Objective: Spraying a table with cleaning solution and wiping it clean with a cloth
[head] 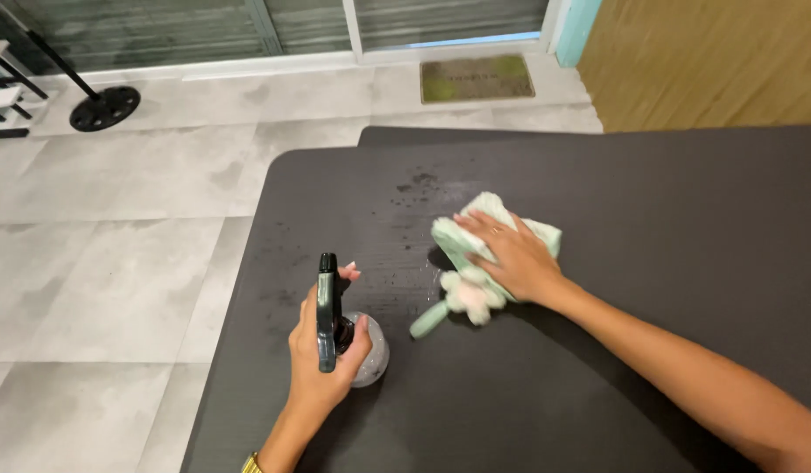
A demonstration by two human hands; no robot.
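Droplets (417,186) speckle the dark desk (668,228) just beyond the pale green cloth (462,241), up and slightly left of it, toward the far edge. The right hand (511,258) lies flat on that cloth, fingers spread and pressing it onto the desk, so its grip is a downward press, not a pinch. A fluffy trim and a green tail of the cloth trail from under the hand toward the near left. The left hand (327,350) is closed around a spray bottle (335,328), upright near the desk's left edge, its dark trigger head aimed away toward the wet patch. Of the two, the right hand is nearer the droplets; the bottle stands well apart from them.
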